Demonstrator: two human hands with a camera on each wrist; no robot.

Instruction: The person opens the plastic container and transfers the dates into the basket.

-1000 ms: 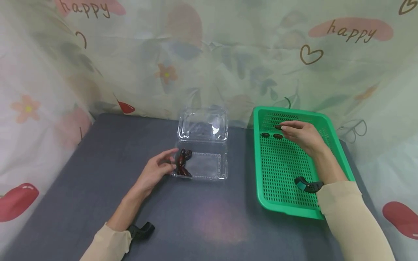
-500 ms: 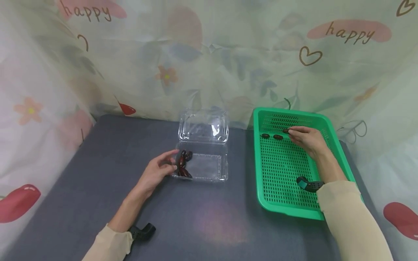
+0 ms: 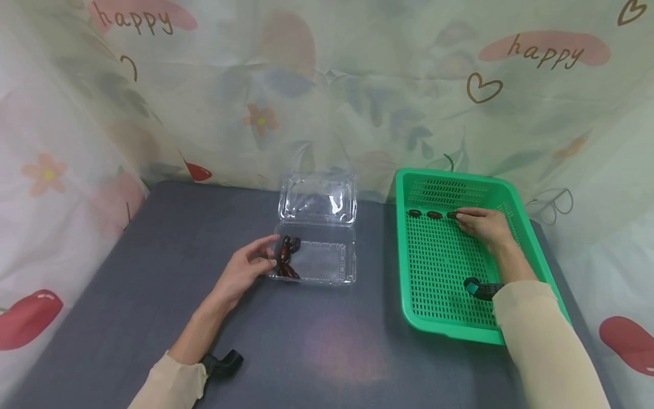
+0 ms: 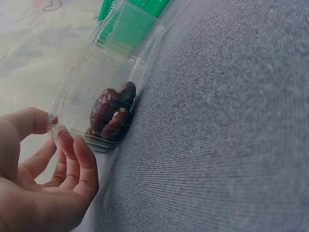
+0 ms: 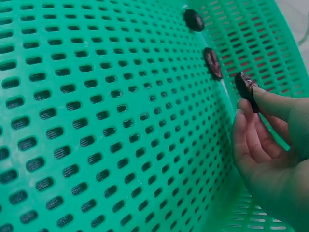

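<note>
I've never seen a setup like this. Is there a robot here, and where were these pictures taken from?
No robot: just a person's two bare hands. The wide picture looks forward and down from the person's head; the two close-ups come from the left and right wrists.

On the grey table stands an open clear box with several dark brown fruits, apparently dates, at its left end. To its right is a green basket.

The left hand holds the left side of the box. The right hand pinches one fruit inside the basket, near two other fruits lying at its far end.
</note>
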